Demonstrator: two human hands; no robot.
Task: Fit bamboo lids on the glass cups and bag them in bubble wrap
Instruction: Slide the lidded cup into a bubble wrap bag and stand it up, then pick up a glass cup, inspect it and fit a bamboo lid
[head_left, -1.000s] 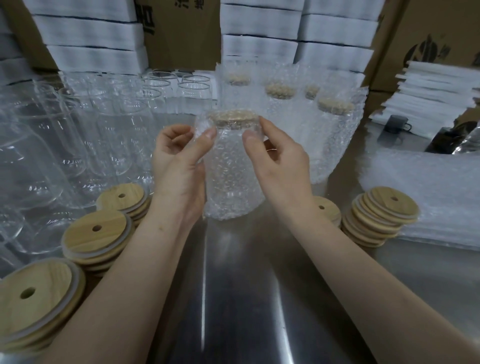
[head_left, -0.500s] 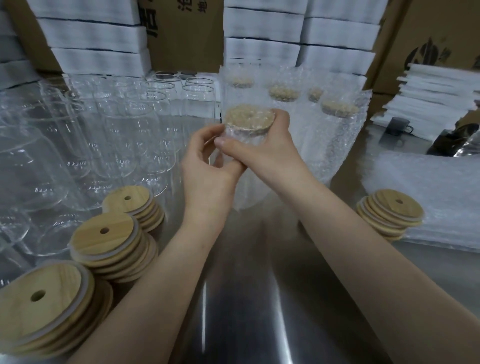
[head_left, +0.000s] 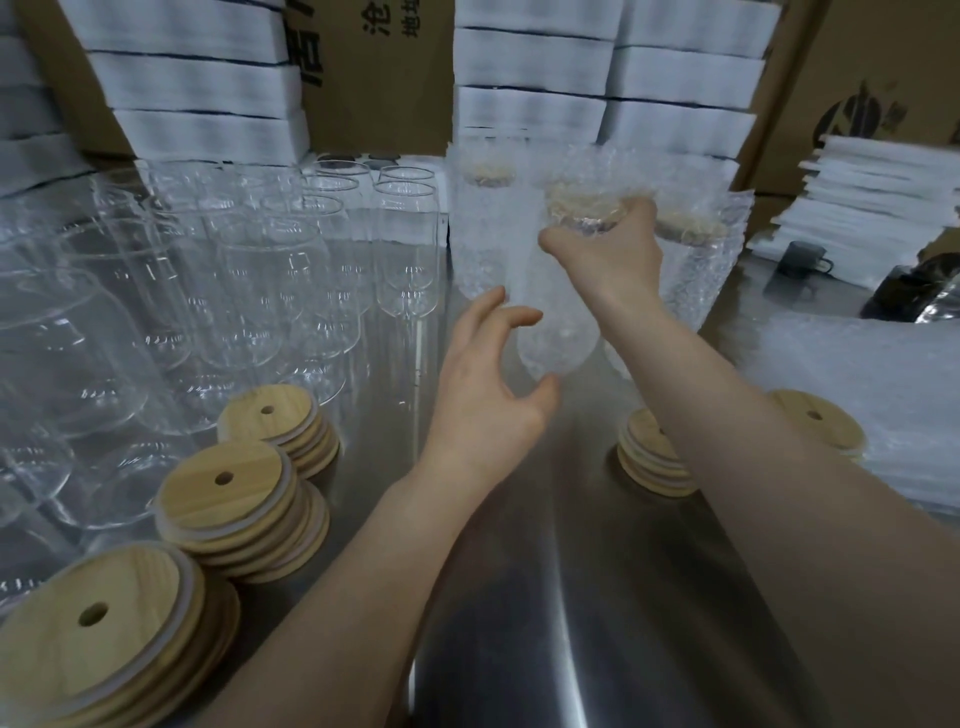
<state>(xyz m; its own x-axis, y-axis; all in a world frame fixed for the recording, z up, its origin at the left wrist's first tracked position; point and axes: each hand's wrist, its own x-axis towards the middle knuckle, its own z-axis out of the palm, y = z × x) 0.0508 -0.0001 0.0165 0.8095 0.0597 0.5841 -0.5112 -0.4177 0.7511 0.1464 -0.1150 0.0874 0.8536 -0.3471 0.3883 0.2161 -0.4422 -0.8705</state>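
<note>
A steel table (head_left: 545, 623) fills the lower part of the view. Behind it stand cardboard boxes (head_left: 363, 78) and stacks of white foam slabs (head_left: 197, 78). On the right side of the table lies a flat pile of bubble wrap (head_left: 857, 389).

A crowd of bare glass cups (head_left: 249, 291) stands upright across the left half of the table. At the back, in the middle, stand finished cups in bubble wrap (head_left: 480, 234), each with a bamboo lid showing through the plastic.

Loose bamboo lids are stacked in five piles. Three piles are on the left, near the glass cups (head_left: 228, 483), and two are on the right, beside the person's right forearm (head_left: 649, 452). Each lid has a small round hole.

The wrapped cup (head_left: 556, 332) being handled is in front of the finished ones, near the middle of the table. It leans slightly, with its lidded top to the right. Whether its base touches the table cannot be told.

The right hand (head_left: 613, 254) grasps this cup high up, with thumb and fingers curled round it just under its bamboo lid (head_left: 582, 208). The left hand (head_left: 483, 395) holds nothing. Its fingers are spread and loosely bent just beside the lower part of the cup, and contact there cannot be judged.
</note>
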